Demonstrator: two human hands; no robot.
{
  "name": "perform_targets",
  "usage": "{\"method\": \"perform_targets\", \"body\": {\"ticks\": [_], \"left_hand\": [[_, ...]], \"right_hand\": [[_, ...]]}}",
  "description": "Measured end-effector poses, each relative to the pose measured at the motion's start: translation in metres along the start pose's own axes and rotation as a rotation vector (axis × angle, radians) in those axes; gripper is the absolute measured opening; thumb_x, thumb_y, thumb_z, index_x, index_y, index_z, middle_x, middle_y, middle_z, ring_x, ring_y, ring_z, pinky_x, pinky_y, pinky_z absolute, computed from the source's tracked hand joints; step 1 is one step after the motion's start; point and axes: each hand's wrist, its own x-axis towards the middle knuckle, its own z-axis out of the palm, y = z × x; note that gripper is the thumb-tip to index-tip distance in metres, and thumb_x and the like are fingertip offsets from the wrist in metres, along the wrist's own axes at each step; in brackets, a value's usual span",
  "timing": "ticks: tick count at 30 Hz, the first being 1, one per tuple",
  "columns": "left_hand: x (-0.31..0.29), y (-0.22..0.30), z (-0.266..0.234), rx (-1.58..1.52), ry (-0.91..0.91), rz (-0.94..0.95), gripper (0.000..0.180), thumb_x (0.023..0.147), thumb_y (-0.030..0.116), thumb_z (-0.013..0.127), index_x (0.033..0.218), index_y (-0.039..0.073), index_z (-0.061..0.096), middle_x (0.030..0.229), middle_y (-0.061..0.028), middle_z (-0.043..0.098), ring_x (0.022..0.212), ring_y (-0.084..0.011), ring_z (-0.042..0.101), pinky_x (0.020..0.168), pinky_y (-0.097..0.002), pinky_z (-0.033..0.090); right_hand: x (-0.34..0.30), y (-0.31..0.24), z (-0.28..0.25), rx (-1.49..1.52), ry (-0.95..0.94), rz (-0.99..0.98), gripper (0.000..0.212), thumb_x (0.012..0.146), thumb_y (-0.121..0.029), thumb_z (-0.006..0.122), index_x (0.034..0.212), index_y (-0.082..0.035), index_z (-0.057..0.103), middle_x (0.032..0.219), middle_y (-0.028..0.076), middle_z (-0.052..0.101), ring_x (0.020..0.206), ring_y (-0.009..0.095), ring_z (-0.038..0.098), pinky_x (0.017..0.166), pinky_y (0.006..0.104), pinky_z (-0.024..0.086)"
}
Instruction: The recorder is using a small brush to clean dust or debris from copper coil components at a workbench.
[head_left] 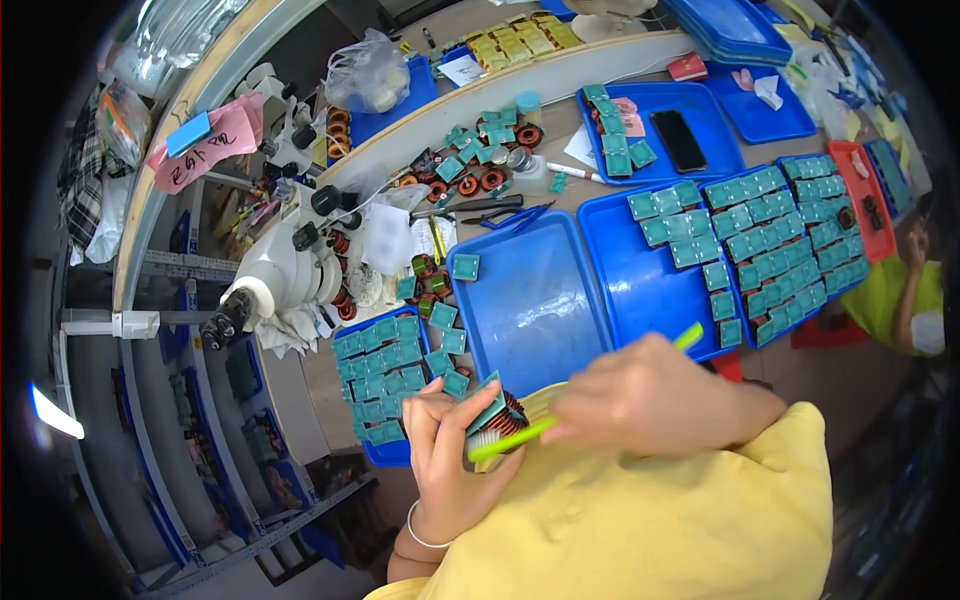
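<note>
Low at the centre, my left hand (445,465) is closed around a copper-wound coil (511,411) on a square green base. A lime-green brush (508,441), much like a toothbrush, is gripped in my right hand (635,400), which is slightly blurred. Its white bristles lie against or very close to the coil's side; exactly where they touch is hard to see. Left of my left hand, a blue tray (388,456) carries rows of green-based pieces. Several loose green-based pieces (441,316) lie between it and the large blue tray (540,300) ahead.
More blue trays (610,260) with green-based pieces stand to the right. Pliers (515,217), a marker (575,172) and a lidded jar (528,172) lie at the back. A white microscope (285,265) stands left, a phone (679,140) in a far tray. Another person (905,300) is at far right.
</note>
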Motion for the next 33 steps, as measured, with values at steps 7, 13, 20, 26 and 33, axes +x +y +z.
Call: {"method": "perform_targets", "body": {"ticks": [7, 13, 20, 26, 33], "left_hand": [[-0.003, -0.002, 0.002, -0.115, -0.018, -0.104, 0.051, 0.048, -0.001, 0.074, 0.097, 0.002, 0.060, 0.082, -0.0067, 0.043, 0.080, -0.0215, 0.045, 0.094, -0.0402, 0.036], [-0.006, -0.003, -0.004, -0.252, -0.032, -0.204, 0.054, 0.047, -0.002, 0.073, 0.099, -0.001, 0.059, 0.085, -0.0061, 0.041, 0.084, -0.0198, 0.046, 0.087, -0.0340, 0.038], [-0.004, 0.003, -0.007, -0.351, -0.064, -0.212, 0.055, 0.048, 0.003, 0.075, 0.100, -0.003, 0.058, 0.088, -0.0063, 0.042, 0.088, -0.0199, 0.047, 0.085, -0.0315, 0.038], [-0.004, 0.008, -0.008, -0.372, -0.087, -0.215, 0.055, 0.049, 0.006, 0.075, 0.100, -0.003, 0.058, 0.087, -0.0063, 0.044, 0.087, -0.0203, 0.048, 0.086, -0.0313, 0.037], [-0.009, 0.000, -0.011, -0.556, -0.041, -0.171, 0.060, 0.051, 0.010, 0.083, 0.103, -0.003, 0.056, 0.098, -0.0137, 0.057, 0.099, -0.0246, 0.054, 0.092, -0.0395, 0.038]], "right_hand": [[0.005, 0.009, -0.003, -0.067, -0.020, 0.042, 0.020, 0.074, -0.025, 0.064, 0.065, -0.009, 0.059, 0.058, 0.004, 0.056, 0.052, 0.021, 0.057, 0.043, 0.0300, 0.042], [-0.012, 0.048, 0.003, 0.009, 0.158, 0.222, 0.016, 0.076, -0.019, 0.065, 0.072, -0.004, 0.063, 0.058, 0.005, 0.057, 0.048, 0.016, 0.055, 0.043, 0.0265, 0.039], [-0.019, 0.033, 0.046, 0.948, 0.082, 0.604, 0.029, 0.070, -0.009, 0.070, 0.097, -0.004, 0.059, 0.073, -0.002, 0.050, 0.062, 0.002, 0.040, 0.053, 0.0186, 0.033], [-0.013, 0.015, 0.074, 1.034, -0.017, 0.315, 0.055, 0.061, -0.008, 0.077, 0.109, -0.003, 0.050, 0.089, 0.001, 0.044, 0.061, 0.005, 0.036, 0.054, 0.0193, 0.032], [-0.011, 0.005, 0.059, 0.925, 0.120, 0.240, 0.053, 0.061, -0.013, 0.080, 0.105, -0.003, 0.051, 0.094, 0.004, 0.046, 0.056, 0.006, 0.035, 0.053, 0.0194, 0.031]]}}
